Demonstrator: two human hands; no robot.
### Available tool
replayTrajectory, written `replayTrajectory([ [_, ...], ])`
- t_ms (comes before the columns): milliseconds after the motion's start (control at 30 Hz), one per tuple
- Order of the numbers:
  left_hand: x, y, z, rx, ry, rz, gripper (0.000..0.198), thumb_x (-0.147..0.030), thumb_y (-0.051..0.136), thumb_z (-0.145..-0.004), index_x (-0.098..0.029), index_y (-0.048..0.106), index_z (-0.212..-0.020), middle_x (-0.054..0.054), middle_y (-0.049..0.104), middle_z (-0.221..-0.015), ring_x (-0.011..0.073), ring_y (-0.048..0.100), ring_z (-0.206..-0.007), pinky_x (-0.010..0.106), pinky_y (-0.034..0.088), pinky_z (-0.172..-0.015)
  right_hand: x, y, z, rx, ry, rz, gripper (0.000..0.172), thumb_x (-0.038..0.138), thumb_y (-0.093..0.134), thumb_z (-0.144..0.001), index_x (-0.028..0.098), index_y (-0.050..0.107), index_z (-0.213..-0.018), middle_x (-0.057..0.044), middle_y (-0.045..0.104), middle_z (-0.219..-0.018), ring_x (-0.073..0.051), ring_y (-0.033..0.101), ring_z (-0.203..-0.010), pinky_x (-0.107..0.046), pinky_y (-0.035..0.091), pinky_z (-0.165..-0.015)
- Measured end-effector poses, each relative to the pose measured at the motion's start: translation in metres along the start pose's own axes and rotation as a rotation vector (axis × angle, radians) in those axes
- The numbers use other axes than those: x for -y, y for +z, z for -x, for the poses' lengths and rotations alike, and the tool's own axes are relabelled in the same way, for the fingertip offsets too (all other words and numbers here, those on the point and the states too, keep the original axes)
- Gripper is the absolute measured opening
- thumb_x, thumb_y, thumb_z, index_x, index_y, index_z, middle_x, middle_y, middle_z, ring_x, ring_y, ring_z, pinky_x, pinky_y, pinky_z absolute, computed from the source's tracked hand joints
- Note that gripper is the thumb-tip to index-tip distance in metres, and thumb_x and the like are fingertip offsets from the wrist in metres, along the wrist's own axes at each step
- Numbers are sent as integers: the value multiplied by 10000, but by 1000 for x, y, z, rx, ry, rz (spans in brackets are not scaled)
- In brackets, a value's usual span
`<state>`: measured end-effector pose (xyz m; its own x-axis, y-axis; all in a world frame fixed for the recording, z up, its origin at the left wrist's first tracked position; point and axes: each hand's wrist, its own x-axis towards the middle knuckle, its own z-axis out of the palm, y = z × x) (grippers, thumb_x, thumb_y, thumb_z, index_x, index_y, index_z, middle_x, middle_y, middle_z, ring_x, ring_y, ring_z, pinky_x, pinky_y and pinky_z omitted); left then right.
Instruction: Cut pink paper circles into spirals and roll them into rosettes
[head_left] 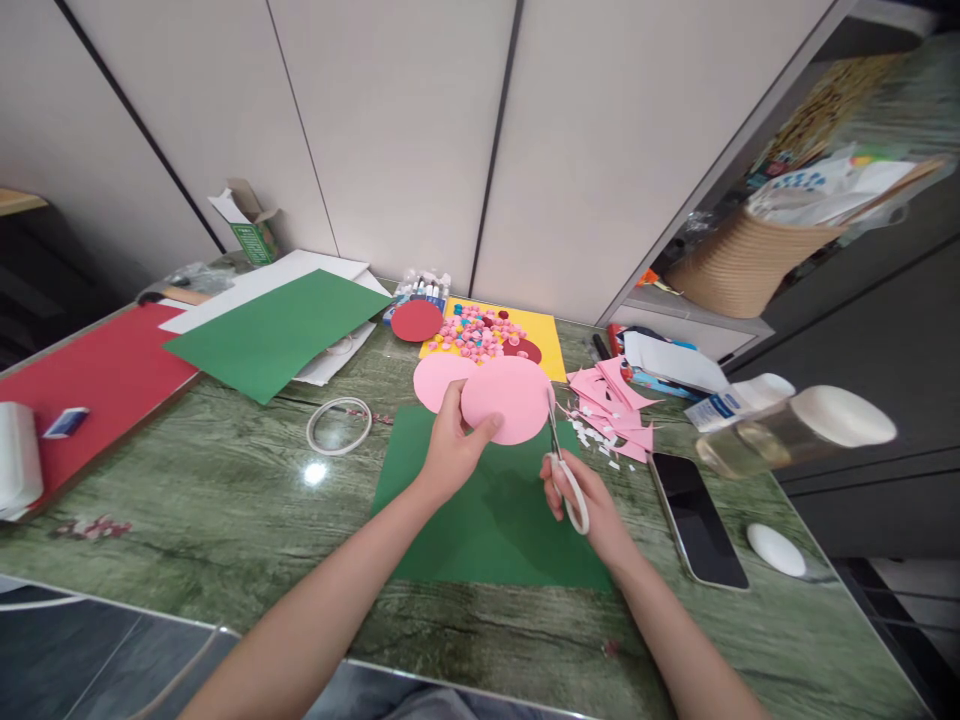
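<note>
My left hand (457, 445) pinches a round pink paper disc (510, 398) by its lower left edge, above a green sheet (487, 530). White-handled scissors (571, 490) are in my right hand (585, 495), their blades pointing up along the disc's right edge. Partly behind the held disc, a second pink disc (439, 380) lies to the left. Pink paper offcuts (611, 405) and small white scraps (596, 435) lie to the right. Behind, a yellow sheet (547, 340) bears many small pink and coloured pieces (480, 333) and a dark red disc; another red disc (417, 321) is beside it.
A phone (697, 520), a white oval object (776, 550) and a lidded clear container (795, 430) stand at the right. To the left are a tape roll (339, 427), a large green sheet (281, 330), a red sheet (97, 380) and a white case (19, 455).
</note>
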<state>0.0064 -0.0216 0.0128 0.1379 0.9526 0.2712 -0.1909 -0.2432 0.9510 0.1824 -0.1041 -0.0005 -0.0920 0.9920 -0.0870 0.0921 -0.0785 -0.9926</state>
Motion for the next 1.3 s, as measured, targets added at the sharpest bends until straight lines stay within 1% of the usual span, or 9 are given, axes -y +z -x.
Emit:
replayTrajectory([
  [267, 0, 0, -3, -33, 1, 57, 318, -305, 595, -744, -178, 458, -1002, 60, 536, -1011, 181, 515, -951, 285, 434, -806, 0, 1, -1, 4, 17, 13, 254, 426, 436, -876, 180, 457, -815, 61, 394, -540, -65, 385, -454, -206, 284, -441],
  [400, -1, 1, -2, -28, -2, 43, 311, -308, 570, -763, -183, 455, -1023, 62, 537, -1033, 182, 509, -960, 285, 424, -819, 0, 1, -1, 7, 15, 19, 258, 428, 437, -875, 180, 453, -808, 64, 393, -527, -66, 380, -442, -203, 283, -434],
  [667, -1, 1, 1, 9, -32, 48, 316, -269, 531, -769, -196, 450, -1065, 38, 526, -1010, 182, 486, -954, 294, 406, -839, -1, 1, 0, 18, 27, -5, 287, 469, 438, -859, 184, 469, -831, 49, 421, -555, -83, 395, -465, -220, 302, -454],
  [767, -2, 1, 2, 42, -42, 30, 314, -279, 523, -771, -194, 447, -1063, 39, 524, -1008, 187, 484, -954, 295, 405, -836, -2, 1, 0, 14, 17, -12, 292, 474, 439, -857, 184, 472, -846, 43, 422, -567, -92, 404, -482, -227, 307, -464],
  [833, -2, 1, 2, 44, -44, 27, 312, -288, 523, -774, -193, 447, -1061, 39, 524, -1009, 186, 485, -950, 293, 406, -832, -2, 1, 0, 15, 14, -11, 289, 470, 437, -860, 183, 471, -849, 44, 419, -569, -90, 403, -482, -228, 305, -464],
  [1100, 1, 0, -1, -31, 6, 32, 311, -279, 541, -775, -186, 451, -1058, 49, 525, -1042, 180, 487, -966, 289, 402, -835, -1, 2, 0, 22, 32, 8, 293, 474, 443, -855, 184, 463, -815, 54, 423, -539, -81, 394, -448, -219, 292, -444],
  [1300, 3, -1, -2, -69, 10, 6, 290, -291, 534, -775, -186, 460, -1035, 49, 532, -1020, 183, 494, -951, 284, 404, -819, -4, 2, -2, 23, 42, 17, 299, 479, 445, -853, 183, 462, -815, 56, 421, -527, -83, 394, -442, -215, 299, -438],
])
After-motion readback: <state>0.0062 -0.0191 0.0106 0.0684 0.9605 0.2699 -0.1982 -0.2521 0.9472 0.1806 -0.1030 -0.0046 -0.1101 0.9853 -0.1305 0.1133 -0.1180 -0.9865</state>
